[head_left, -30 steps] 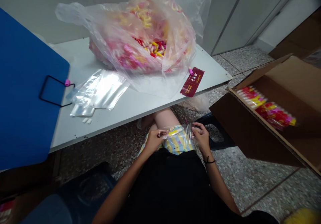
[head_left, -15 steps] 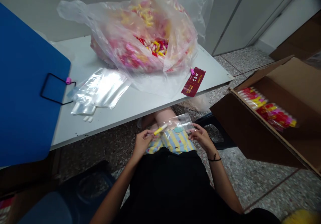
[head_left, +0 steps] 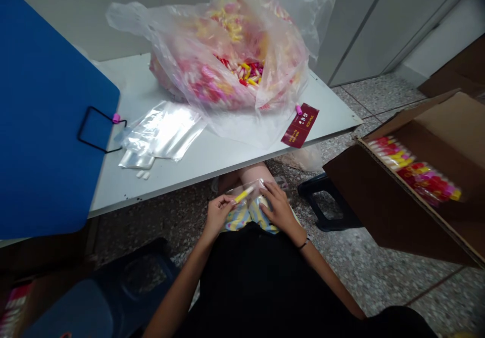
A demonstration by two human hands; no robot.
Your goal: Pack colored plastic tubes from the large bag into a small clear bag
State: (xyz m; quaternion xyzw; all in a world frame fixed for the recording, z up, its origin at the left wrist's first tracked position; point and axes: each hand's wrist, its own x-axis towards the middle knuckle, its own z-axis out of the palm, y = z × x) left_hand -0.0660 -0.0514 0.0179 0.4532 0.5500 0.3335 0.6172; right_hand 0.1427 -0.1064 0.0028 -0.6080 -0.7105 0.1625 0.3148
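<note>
Over my lap, my left hand [head_left: 220, 212] pinches the left end of a clear plastic bag [head_left: 258, 184]. A slim yellow-and-white tube [head_left: 244, 194] lies along the bag beside my left fingertips, apparently inside the film. My right hand [head_left: 278, 207] rests over the right part of the bag. Its fingers are stretched and apart, touching the film, and partly cover it. On the table, a stack of flat clear bags [head_left: 166, 131] lies at the left, with small white pieces [head_left: 143, 175] in front of it.
A large translucent sack [head_left: 182, 55] of small coloured pieces stands on the white table [head_left: 227, 156]. A dark red card [head_left: 300, 125] lies near its right edge. At the right is an open cardboard box [head_left: 394, 196] with filled packs; a blue panel [head_left: 45, 126] rises at left.
My right hand has moved left from the bag's far end and now lies over it, close to my left hand. Less of the bag shows. The left hand keeps its pinch.
</note>
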